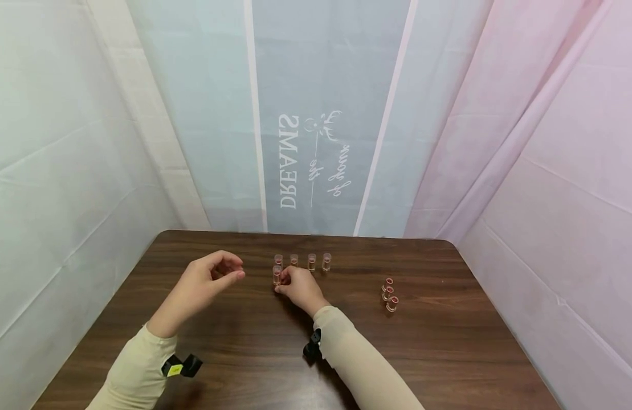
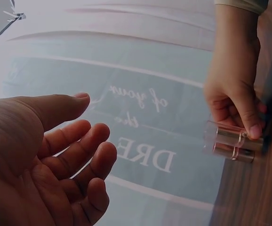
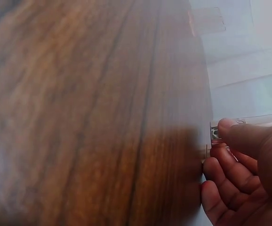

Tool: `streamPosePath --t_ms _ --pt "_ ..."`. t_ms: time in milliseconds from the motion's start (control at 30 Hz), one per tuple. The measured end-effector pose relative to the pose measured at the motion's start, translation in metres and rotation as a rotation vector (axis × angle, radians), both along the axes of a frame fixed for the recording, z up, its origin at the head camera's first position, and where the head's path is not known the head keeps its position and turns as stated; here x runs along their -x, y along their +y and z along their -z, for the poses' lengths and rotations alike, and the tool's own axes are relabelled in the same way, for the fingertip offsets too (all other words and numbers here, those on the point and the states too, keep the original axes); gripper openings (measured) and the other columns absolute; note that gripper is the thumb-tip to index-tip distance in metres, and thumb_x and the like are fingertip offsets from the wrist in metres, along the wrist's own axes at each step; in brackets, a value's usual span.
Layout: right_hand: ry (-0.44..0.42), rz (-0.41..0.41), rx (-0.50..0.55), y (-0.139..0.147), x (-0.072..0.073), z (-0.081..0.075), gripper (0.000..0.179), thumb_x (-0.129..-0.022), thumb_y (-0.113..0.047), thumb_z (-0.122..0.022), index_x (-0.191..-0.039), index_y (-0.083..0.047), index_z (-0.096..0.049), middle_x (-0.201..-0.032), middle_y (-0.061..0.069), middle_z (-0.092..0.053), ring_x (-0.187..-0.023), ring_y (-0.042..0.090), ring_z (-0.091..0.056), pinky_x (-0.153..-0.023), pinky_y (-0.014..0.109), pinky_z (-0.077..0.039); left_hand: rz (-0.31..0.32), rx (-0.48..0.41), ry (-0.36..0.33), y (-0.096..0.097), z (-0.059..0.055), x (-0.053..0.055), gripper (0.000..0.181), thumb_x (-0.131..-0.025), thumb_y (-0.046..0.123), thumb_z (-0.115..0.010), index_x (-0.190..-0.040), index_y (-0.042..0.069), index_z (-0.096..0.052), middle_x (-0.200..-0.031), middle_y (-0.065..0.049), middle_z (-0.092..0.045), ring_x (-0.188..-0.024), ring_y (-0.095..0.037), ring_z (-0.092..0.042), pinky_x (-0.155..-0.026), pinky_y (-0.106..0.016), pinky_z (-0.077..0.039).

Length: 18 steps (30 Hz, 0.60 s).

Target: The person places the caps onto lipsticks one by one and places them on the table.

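Observation:
My right hand (image 1: 301,287) pinches the base of a small lipstick tube (image 1: 277,275) with a clear cap and a gold base. The tube stands upright on the table, directly in front of another tube (image 1: 278,261). In the left wrist view the two tubes overlap, with the right thumb on the nearer tube's base (image 2: 229,135). My left hand (image 1: 205,285) hovers to the left of them, its fingers loosely bent and holding nothing. More capped tubes (image 1: 312,262) stand in a row behind the right hand, partly hidden by it.
Three more lipstick tubes (image 1: 390,293) with red tops stand close together at the right. The dark wooden table (image 1: 244,353) ends at a hanging fabric backdrop (image 1: 326,222), and pale cloth walls (image 1: 557,228) flank it.

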State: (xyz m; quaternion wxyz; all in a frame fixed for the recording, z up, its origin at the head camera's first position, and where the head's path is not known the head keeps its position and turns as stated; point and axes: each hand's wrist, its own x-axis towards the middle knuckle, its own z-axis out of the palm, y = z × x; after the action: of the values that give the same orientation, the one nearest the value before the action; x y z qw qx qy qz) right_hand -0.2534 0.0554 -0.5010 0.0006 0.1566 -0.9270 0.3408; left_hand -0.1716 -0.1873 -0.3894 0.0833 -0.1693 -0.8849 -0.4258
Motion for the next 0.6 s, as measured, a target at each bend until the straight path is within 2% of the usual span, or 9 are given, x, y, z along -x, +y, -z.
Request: streamPosePath --t_ms 400,600 --pt "0.026 0.010 -0.059 -0.0043 0.0036 0.0048 0.017 -0.087 -0.020 -0.084 -0.097 -0.015 -0.071 -0.087 -0.007 -0.069 -0.079 0.007 -0.061 -0.075 0.029 -0.052 -0.004 0.000 0.006 -0.0013 -0.0022 -0.0008 0.019 -0.094 0.026 -0.078 -0.109 0.019 -0.069 -0.094 0.008 -0.071 -0.082 -0.012 -0.065 -0.071 -0.027 -0.053" --pt "0.023 0.009 -0.074 -0.0033 0.0029 0.0059 0.020 -0.087 -0.021 -0.084 -0.102 -0.015 -0.072 -0.092 -0.005 -0.071 -0.084 0.008 -0.064 -0.078 0.030 -0.054 0.013 -0.017 -0.002 0.0004 -0.0008 -0.0013 0.020 -0.094 0.030 -0.078 -0.109 0.020 -0.069 -0.094 0.008 -0.071 -0.082 -0.012 -0.065 -0.071 -0.027 -0.053"
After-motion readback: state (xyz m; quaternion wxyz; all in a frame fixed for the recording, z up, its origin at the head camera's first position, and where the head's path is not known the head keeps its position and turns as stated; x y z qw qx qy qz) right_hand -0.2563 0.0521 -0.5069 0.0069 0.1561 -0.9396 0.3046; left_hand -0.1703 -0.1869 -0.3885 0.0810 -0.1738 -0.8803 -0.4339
